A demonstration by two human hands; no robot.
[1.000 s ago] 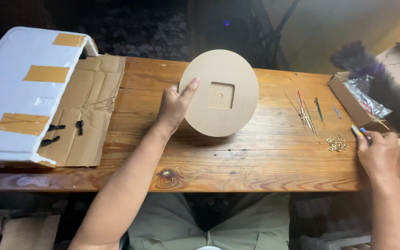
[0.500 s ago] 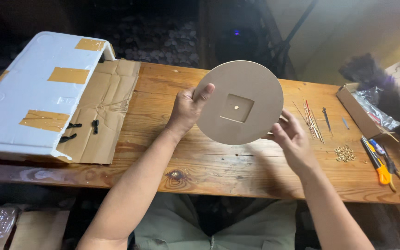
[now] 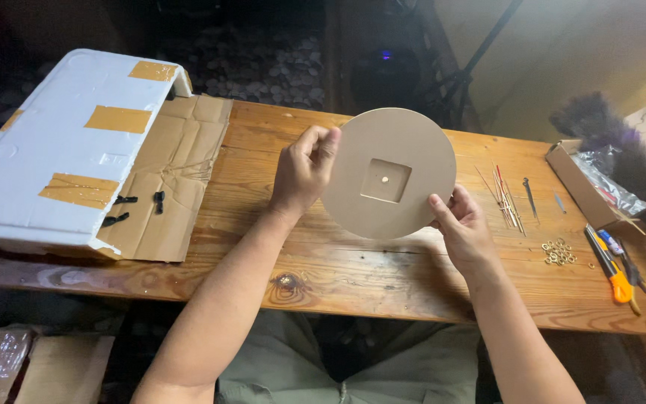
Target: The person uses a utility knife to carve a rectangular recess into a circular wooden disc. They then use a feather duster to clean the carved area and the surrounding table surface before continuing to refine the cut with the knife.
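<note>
Both hands are now gripping the round tan disc (image 3: 389,173), which is being held tilted up above the wooden surface (image 3: 278,247), its square recess with a small centre hole facing the camera. The left hand (image 3: 304,170) is pinching the disc's left rim, thumb on the near face and fingers curled behind; this grip is matching the one half a second ago. The right hand (image 3: 463,228) is clasping the lower right rim, thumb on the face; half a second ago it was only arriving under the disc, and a second ago it was far right, near the tools. The disc is sitting slightly lower and more face-on than before. On the surface to the right, thin metal rods (image 3: 504,196), a heap of small brass rings (image 3: 558,252) and an orange utility knife (image 3: 611,265) are lying apart from the hands. To the left, a flattened cardboard sheet (image 3: 173,179) is lying under a white foam lid (image 3: 61,153) patched with tan tape.
</note>
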